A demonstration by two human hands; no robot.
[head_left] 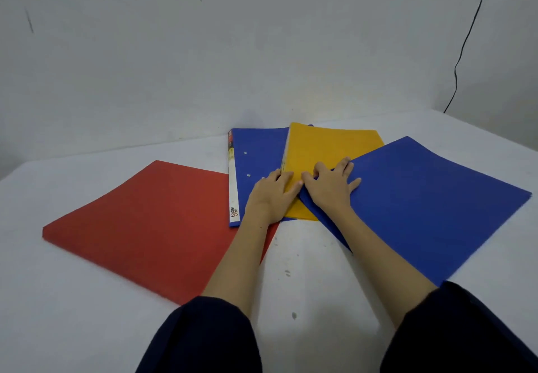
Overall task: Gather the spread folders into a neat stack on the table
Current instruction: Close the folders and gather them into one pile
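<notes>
The hands met near the middle of the tabletop [87, 329], thumbs almost touching. The left hand [272, 195] lay flat, fingers loosely spread, partly on the blue folder with a white spine [257, 154] and partly on the near left corner of the yellow folder [326, 151]; it gripped nothing. The right hand [332, 183] rested palm down with fingers splayed on the near corner of the large blue folder [431, 206], its fingertips reaching onto the yellow folder; I could not tell whether they had hooked an edge. The four folders fanned out toward the far edge of the tabletop. The red folder [145, 227] lay farthest left, running toward the near left side, its right part under the white-spined one. The yellow folder overlapped that blue folder's right side, and the large blue folder covered the yellow one's right corner, stretching toward the right edge. Dark sleeves [203, 340] covered both forearms near the elbow.
</notes>
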